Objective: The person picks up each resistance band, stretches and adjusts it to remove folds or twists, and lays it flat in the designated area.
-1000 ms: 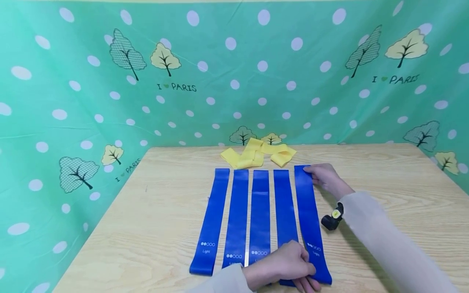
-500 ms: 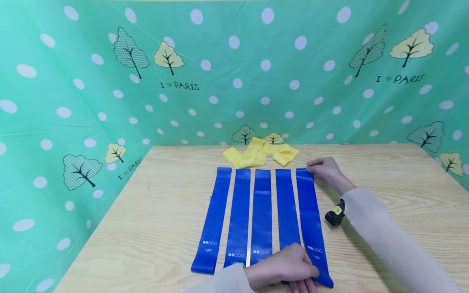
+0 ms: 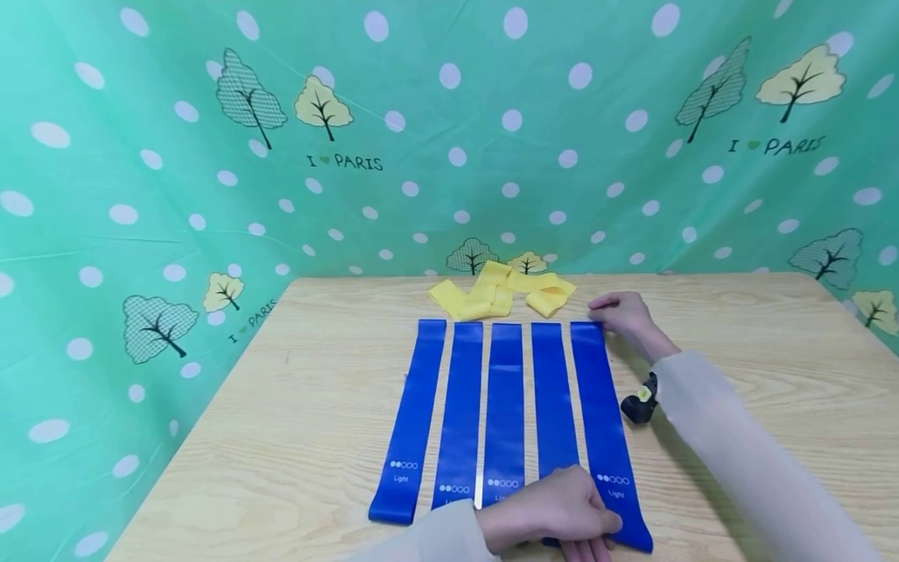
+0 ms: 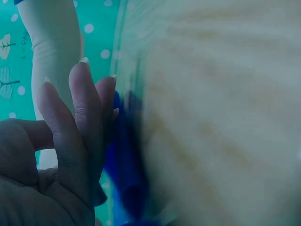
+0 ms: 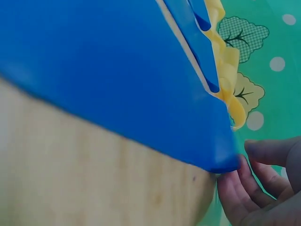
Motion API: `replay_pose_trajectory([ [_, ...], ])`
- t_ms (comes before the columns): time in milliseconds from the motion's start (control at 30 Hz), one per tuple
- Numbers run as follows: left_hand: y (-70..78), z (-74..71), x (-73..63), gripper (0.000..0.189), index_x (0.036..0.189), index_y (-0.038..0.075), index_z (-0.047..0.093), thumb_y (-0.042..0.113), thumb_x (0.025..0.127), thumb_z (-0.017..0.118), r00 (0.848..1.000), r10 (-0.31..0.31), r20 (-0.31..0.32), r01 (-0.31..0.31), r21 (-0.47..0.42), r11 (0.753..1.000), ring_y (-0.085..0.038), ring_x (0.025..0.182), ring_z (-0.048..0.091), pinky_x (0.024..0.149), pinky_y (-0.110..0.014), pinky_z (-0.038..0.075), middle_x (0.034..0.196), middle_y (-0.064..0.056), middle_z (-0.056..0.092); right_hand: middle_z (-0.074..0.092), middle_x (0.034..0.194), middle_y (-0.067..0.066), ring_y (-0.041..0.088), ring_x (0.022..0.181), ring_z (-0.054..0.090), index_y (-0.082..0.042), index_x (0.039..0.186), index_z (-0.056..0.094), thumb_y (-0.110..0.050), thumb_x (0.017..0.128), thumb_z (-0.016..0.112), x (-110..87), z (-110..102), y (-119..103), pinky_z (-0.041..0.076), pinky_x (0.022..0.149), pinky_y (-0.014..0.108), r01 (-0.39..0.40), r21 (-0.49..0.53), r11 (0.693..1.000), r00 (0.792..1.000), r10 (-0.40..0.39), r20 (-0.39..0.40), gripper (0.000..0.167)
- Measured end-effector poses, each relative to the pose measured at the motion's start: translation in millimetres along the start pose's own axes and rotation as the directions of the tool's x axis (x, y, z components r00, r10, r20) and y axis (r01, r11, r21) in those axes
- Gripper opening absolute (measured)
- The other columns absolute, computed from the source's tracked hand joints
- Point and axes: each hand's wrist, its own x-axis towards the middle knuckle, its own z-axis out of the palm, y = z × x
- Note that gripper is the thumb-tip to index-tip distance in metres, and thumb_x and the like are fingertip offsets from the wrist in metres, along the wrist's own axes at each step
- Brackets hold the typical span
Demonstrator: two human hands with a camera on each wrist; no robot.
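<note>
Several blue resistance bands lie side by side on the table, printed "Light" near their near ends. At the near end of the rightmost blue resistance band (image 3: 607, 429), my left hand (image 3: 551, 503) pinches its left edge; its thumb is hard to make out. In the left wrist view, the other fingers (image 4: 84, 108) extend beside the blue material. My right hand (image 3: 625, 318) is at that band's far right corner. The right wrist view shows fingertips (image 5: 230, 176) touching the end (image 5: 223, 157), with the thumb lifted apart from it.
Crumpled yellow bands (image 3: 485, 293) lie behind the blue ones, near the table's back edge. A green polka-dot cloth (image 3: 393, 172) hangs behind and to the left of the wooden table (image 3: 295, 421). A black wrist camera (image 3: 639, 404) sits under the right sleeve.
The rightmost band's near end has shifted right along with my left hand, and the band lies straighter. My right hand has slid slightly back off the far end, its thumb no longer on the band.
</note>
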Motion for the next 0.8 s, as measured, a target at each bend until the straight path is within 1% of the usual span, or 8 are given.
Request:
replay_pose_trajectory([
  [133, 6.1, -6.1, -1.3, 0.036, 0.062, 0.004, 0.069, 0.022, 0.092, 0.061, 1.0, 0.013, 0.022, -0.015, 0.077, 0.997, -0.01, 0.038, 0.054, 0.039, -0.024, 0.05, 0.05, -0.002, 0.063, 0.053, 0.126, 0.024, 0.025, 0.101, 0.054, 0.006, 0.124, 0.056, -0.011, 0.092, 0.055, 4.0, -2.3, -4.8, 0.049, 0.08, 0.027, 0.023, -0.028, 0.999, 1.0, -0.023, -0.012, 0.036],
  [200, 7.8, -9.7, -1.8, 0.037, 0.062, 0.004, 0.069, 0.022, 0.093, 0.06, 0.999, 0.017, 0.032, -0.02, 0.093, 0.995, -0.011, 0.038, 0.055, 0.04, -0.025, 0.05, 0.05, -0.002, 0.063, 0.054, 0.124, 0.023, 0.027, 0.101, 0.054, 0.005, 0.123, 0.056, -0.011, 0.092, 0.055, 6.7, -1.5, -8.4, 0.049, 0.081, 0.029, 0.022, -0.034, 0.999, 1.0, -0.023, -0.017, 0.035],
  [267, 8.6, -14.0, -2.1, 0.037, 0.063, 0.004, 0.069, 0.022, 0.094, 0.059, 0.999, 0.036, 0.035, -0.039, 0.095, 0.995, -0.011, 0.038, 0.057, 0.041, -0.025, 0.051, 0.051, -0.003, 0.063, 0.055, 0.123, 0.022, 0.028, 0.103, 0.054, 0.004, 0.123, 0.057, -0.011, 0.092, 0.055, 8.9, 1.3, -13.7, 0.049, 0.083, 0.031, 0.017, -0.031, 0.999, 1.0, -0.017, -0.025, 0.034],
  [367, 9.0, -21.5, -2.1, 0.036, 0.063, 0.002, 0.069, 0.019, 0.094, 0.058, 0.997, 0.067, 0.035, -0.069, 0.066, 0.995, -0.011, 0.037, 0.057, 0.041, -0.027, 0.052, 0.051, -0.005, 0.064, 0.056, 0.121, 0.022, 0.029, 0.103, 0.055, 0.004, 0.12, 0.059, -0.01, 0.09, 0.057, 12.4, 7.8, -21.1, 0.049, 0.085, 0.033, 0.026, -0.02, 0.999, 0.999, -0.026, -0.029, 0.033],
  [433, 9.9, -27.2, -1.6, 0.035, 0.065, 0.002, 0.069, 0.018, 0.094, 0.057, 0.996, 0.082, 0.03, -0.084, 0.055, 0.995, -0.011, 0.038, 0.057, 0.042, -0.027, 0.052, 0.052, -0.005, 0.065, 0.057, 0.118, 0.021, 0.029, 0.101, 0.055, 0.004, 0.118, 0.06, -0.01, 0.09, 0.058, 13.4, 13.0, -25.8, 0.05, 0.083, 0.032, 0.047, -0.028, 0.998, 0.998, -0.048, -0.027, 0.031],
  [600, 14.4, -41.5, 1.8, 0.03, 0.07, 0.003, 0.069, 0.016, 0.094, 0.057, 0.994, 0.104, -0.014, -0.103, 0.054, 0.993, -0.012, 0.041, 0.058, 0.042, -0.025, 0.052, 0.055, -0.005, 0.065, 0.058, 0.112, 0.02, 0.026, 0.093, 0.056, 0.005, 0.116, 0.06, -0.008, 0.087, 0.058, 14.9, 23.2, -34.7, 0.049, 0.076, 0.028, 0.091, -0.05, 0.995, 0.996, -0.091, -0.003, 0.031],
  [667, 16.2, -47.1, 3.5, 0.029, 0.071, 0.002, 0.069, 0.014, 0.093, 0.057, 0.992, 0.122, -0.038, -0.12, 0.052, 0.991, -0.012, 0.042, 0.059, 0.043, -0.025, 0.052, 0.055, -0.006, 0.065, 0.058, 0.111, 0.019, 0.026, 0.093, 0.056, 0.005, 0.116, 0.058, -0.007, 0.087, 0.058, 17.1, 25.7, -36.6, 0.049, 0.075, 0.029, 0.092, -0.054, 0.994, 0.996, -0.092, 0.002, 0.032],
  [800, 21.1, -59.9, 6.8, 0.029, 0.072, -0.001, 0.068, 0.012, 0.094, 0.056, 0.985, 0.151, -0.079, -0.149, 0.034, 0.988, -0.013, 0.043, 0.059, 0.044, -0.027, 0.053, 0.057, -0.008, 0.065, 0.055, 0.112, 0.021, 0.028, 0.096, 0.052, 0.007, 0.119, 0.055, -0.004, 0.087, 0.058, 22.6, 29.4, -38.7, 0.048, 0.078, 0.031, 0.097, -0.072, 0.993, 0.995, -0.099, -0.017, 0.034],
])
